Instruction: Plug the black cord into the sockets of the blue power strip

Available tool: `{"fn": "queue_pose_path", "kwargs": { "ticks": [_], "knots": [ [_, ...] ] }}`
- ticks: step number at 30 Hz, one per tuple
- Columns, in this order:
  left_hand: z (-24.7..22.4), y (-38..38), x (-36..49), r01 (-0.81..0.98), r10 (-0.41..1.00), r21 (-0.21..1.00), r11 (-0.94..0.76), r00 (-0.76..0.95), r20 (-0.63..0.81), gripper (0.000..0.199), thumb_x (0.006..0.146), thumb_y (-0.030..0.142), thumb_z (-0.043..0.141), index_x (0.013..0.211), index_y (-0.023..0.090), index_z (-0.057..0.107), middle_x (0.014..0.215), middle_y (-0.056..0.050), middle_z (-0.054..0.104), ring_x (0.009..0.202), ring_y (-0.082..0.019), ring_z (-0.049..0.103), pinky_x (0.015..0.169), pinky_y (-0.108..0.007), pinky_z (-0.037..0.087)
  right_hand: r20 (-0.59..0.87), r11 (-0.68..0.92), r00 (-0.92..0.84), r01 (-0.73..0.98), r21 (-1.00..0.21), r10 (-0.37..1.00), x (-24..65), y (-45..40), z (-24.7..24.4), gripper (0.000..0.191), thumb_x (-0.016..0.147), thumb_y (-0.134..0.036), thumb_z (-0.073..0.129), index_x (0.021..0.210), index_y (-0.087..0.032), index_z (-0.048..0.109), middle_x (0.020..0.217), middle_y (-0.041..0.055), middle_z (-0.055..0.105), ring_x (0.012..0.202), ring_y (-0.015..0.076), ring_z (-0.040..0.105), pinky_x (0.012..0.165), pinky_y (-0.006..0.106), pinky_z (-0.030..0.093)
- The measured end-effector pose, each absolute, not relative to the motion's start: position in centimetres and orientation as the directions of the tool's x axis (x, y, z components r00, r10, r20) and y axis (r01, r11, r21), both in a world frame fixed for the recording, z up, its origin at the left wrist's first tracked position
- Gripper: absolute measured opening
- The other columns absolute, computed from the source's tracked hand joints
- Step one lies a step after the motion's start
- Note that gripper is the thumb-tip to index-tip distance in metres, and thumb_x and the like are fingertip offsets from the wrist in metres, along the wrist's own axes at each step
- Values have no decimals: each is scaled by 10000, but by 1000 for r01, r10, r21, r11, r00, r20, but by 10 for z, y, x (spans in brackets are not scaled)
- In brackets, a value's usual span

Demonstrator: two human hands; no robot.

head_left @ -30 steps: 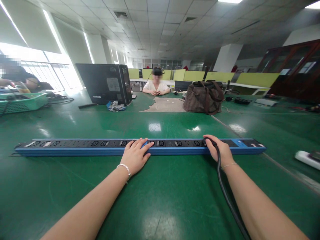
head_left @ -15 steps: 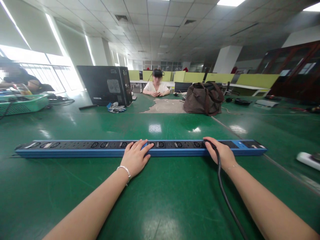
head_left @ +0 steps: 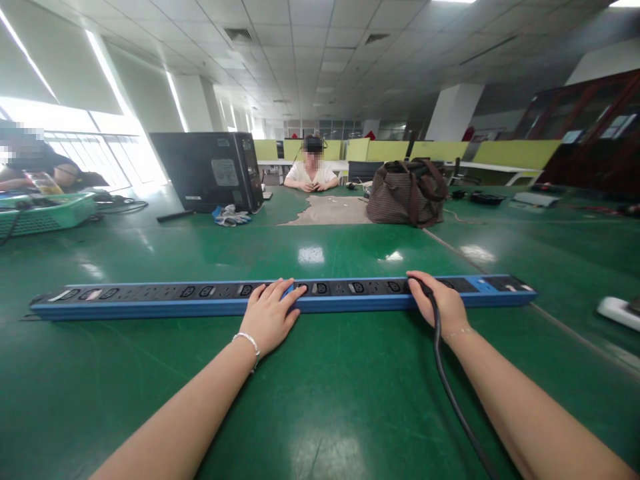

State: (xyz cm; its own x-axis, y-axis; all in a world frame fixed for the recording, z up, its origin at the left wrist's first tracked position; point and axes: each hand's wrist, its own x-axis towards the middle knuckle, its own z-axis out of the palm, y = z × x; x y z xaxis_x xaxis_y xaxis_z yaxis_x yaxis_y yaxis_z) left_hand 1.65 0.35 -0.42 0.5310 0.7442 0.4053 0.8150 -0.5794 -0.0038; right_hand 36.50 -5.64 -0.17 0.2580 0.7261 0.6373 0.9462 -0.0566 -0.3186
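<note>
A long blue power strip (head_left: 170, 309) with a black face and rows of sockets lies across the green table in front of me. My left hand (head_left: 270, 312) rests on its middle, fingers stretched out over the top and thumb along the front side. Farther right, my right hand (head_left: 444, 305) is closed around a black plug (head_left: 419, 285) at the strip's sockets. The plug's front end is hidden, so how deep it sits cannot be seen. From it a black power cord (head_left: 444, 367) hangs down toward the table's near edge.
A black computer case (head_left: 200, 173), gloves (head_left: 231, 215) and a brown bag (head_left: 400, 197) stand beyond the strip. At left is a green basket (head_left: 60, 215); at right, a white power strip (head_left: 617, 312). One person (head_left: 311, 170) sits opposite, another (head_left: 37, 157) at far left.
The view has turned slightly, so the strip appears a little tilted, its right end higher. Both hands keep their places on the strip and the plug.
</note>
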Motion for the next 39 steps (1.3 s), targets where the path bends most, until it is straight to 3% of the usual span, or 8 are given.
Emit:
{"fn": "queue_pose_path", "kwargs": {
  "ticks": [8, 14, 21, 26, 32, 35, 39],
  "knots": [
    [-6, 5, 15, 811, 737, -18, -584, 540, 408, 439, 863, 334, 449, 1301, 369, 439, 1387, -8, 465, 1274, -224, 407, 1038, -456, 288, 653, -20, 272, 930, -367, 707, 361, -53, -3, 298, 837, -359, 440, 993, -227, 657, 913, 41, 711, 826, 208, 664, 799, 325, 502],
    [-6, 5, 15, 815, 742, -18, -580, 537, 402, 428, 875, 338, 430, 1301, 373, 437, 1386, 0, 465, 1277, -212, 404, 1045, -448, 281, 597, -14, 234, 937, -348, 767, 367, -56, -2, 309, 842, -378, 442, 1012, -243, 663, 956, 35, 708, 845, 211, 664, 760, 314, 514],
    [-6, 5, 15, 814, 740, -20, -581, 538, 404, 438, 871, 337, 436, 1308, 372, 431, 1393, -6, 458, 1276, -220, 406, 1046, -458, 281, 628, -49, 253, 945, -323, 736, 364, -55, -6, 349, 857, -376, 415, 1070, -213, 638, 1030, 68, 687, 939, 240, 636, 834, 355, 487],
    [-5, 4, 15, 815, 743, -20, -580, 538, 398, 441, 872, 340, 437, 1312, 372, 427, 1397, -5, 454, 1286, -220, 394, 1046, -455, 277, 548, -89, 313, 914, -395, 776, 367, -54, 0, 305, 848, -397, 421, 985, -263, 660, 953, 25, 706, 835, 212, 658, 728, 300, 497],
    [-5, 5, 15, 818, 746, -16, -575, 533, 399, 437, 872, 335, 436, 1307, 381, 429, 1390, 7, 461, 1275, -213, 406, 1044, -444, 282, 514, -151, 348, 910, -386, 784, 369, -54, 2, 290, 831, -409, 434, 964, -288, 662, 876, 21, 711, 779, 231, 661, 662, 307, 484],
    [-6, 5, 15, 816, 743, -20, -578, 536, 400, 434, 875, 339, 433, 1306, 381, 430, 1392, 7, 459, 1278, -213, 402, 1041, -446, 284, 553, -79, 340, 894, -440, 761, 368, -52, 0, 272, 825, -404, 446, 937, -278, 660, 900, 26, 707, 810, 229, 657, 720, 323, 488],
    [-8, 7, 15, 813, 738, -25, -582, 541, 404, 437, 878, 344, 427, 1313, 381, 423, 1396, 2, 455, 1281, -216, 400, 1036, -449, 286, 617, 132, 429, 742, -657, 660, 375, -49, 3, 285, 837, -429, 443, 911, -229, 632, 876, 51, 700, 831, 209, 651, 766, 335, 503]
  ]
}}
